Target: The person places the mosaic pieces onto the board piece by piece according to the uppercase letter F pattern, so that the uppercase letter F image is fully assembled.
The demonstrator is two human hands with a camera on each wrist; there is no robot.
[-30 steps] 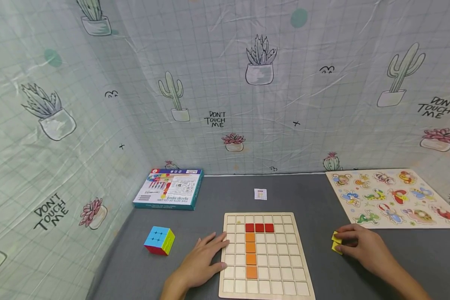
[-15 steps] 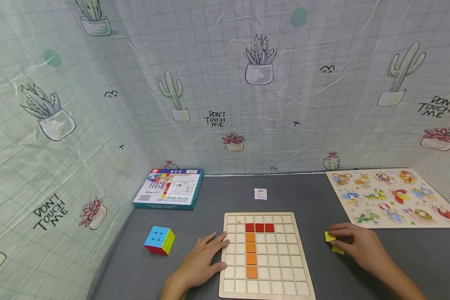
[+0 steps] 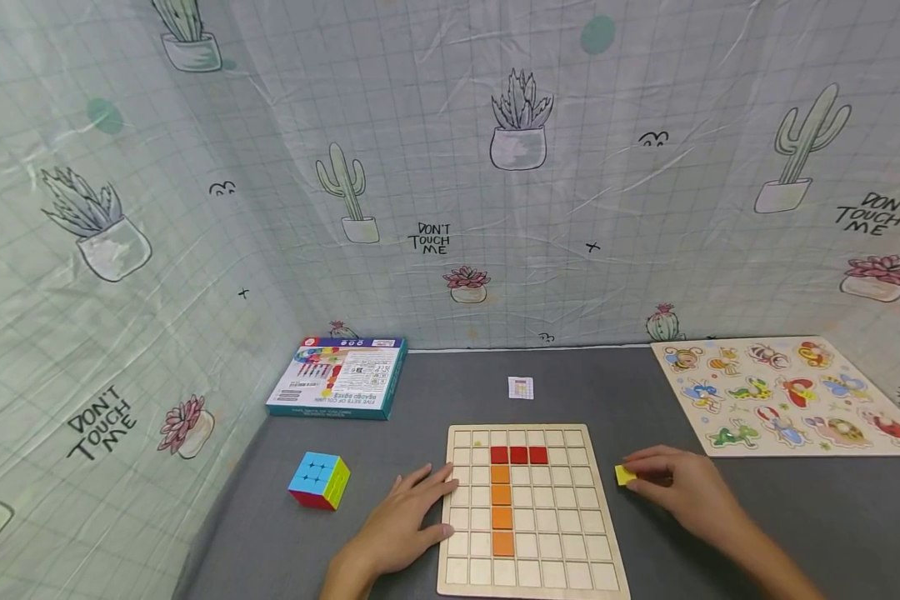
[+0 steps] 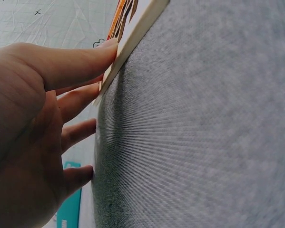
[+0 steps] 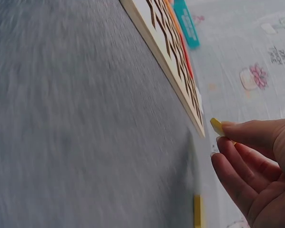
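Note:
Between thumb and fingertips, my right hand (image 3: 682,487) pinches a small yellow square tile (image 3: 625,475), raised over the table just right of the wooden grid board (image 3: 558,500). Another yellow tile (image 5: 197,210) lies on the table below that hand in the right wrist view; the hand covers it in the head view. Three red tiles (image 3: 519,456) form a row near the board's top, and a column of orange tiles (image 3: 502,495) runs down under the leftmost one. My left hand (image 3: 401,517) touches the board's left edge with thumb and fingertips, fingers spread.
A blue-topped puzzle cube (image 3: 319,481) sits left of my left hand, with a flat box (image 3: 337,379) behind it. A small printed card (image 3: 521,388) lies beyond the board. At back right is a sheet of insect pictures (image 3: 787,396). A patterned cloth (image 3: 420,317) stands behind.
My right hand has separated one yellow tile from the other and carried it left toward the board, leaving the other on the table. My left hand has stayed put.

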